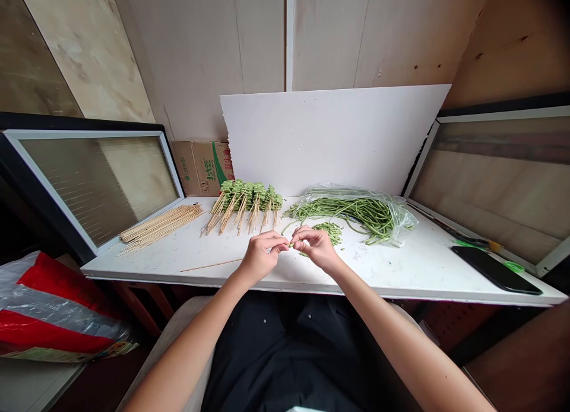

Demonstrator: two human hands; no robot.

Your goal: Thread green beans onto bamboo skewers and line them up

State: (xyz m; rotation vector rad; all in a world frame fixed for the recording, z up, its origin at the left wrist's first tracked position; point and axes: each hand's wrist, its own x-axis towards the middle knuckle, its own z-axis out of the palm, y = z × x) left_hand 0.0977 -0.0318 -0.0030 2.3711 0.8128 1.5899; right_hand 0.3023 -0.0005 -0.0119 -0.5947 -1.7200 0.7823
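My left hand (pixel 262 254) and my right hand (pixel 317 246) meet above the white table (pixel 187 252), both with fingers pinched on a thin green bean (pixel 291 244) held between them. Just behind my right hand lies a small coiled heap of green beans (pixel 330 230). A single bamboo skewer (pixel 211 265) lies on the table to the left of my left hand.
A plastic bag of long green beans (pixel 360 211) lies at the back right. Finished bean skewers (pixel 244 201) are in a row at the back, bare skewers (pixel 160 225) to the left. A black phone (pixel 494 269) and scissors (pixel 467 241) are on the right. A cardboard box (pixel 202 165) stands behind.
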